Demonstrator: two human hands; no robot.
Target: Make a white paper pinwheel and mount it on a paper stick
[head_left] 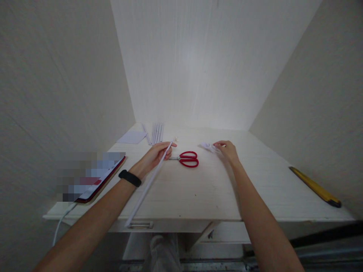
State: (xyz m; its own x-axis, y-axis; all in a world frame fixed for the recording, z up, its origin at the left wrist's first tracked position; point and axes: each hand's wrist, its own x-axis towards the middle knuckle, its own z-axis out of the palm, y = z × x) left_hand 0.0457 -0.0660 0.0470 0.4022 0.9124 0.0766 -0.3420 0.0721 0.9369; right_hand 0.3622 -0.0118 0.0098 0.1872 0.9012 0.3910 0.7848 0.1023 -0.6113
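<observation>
Head view. Clock centred on the scissors (185,158); 12 = toward the back wall (193,64).

Left hand (156,154): at 9 o'clock, part curled, pinching a long white stick (149,184) near its upper end. Stick slants down toward 7 o'clock; lower end reaches the front edge of the table (255,185), over a drawer handle (141,225). Black band (129,178) on left wrist.

Right hand (227,149): between 2 and 3 o'clock, thumb and fingers pinched on the edge of a crumpled white paper (208,146). Paper sits at 2 o'clock, on the side of the hand facing the scissors; whether it also touches the table, cannot tell.

Scissors: lying flat, red handles toward 3, blades toward 9. Blade tips hidden by left fingers; contact with them not clear.

Small pale bits (176,139) at 11, just beside the left fingertips; too small to identify.

Row of thin sticks (157,133) between 10 and 11, side by side. Flat sheet (132,137) at 10.

Tablet (102,180) between 8 and 9, screen blurred, white cable (61,223) at its near end.

Yellow knife (314,186) between 3 and 4, well apart from right hand, beside the side wall.
</observation>
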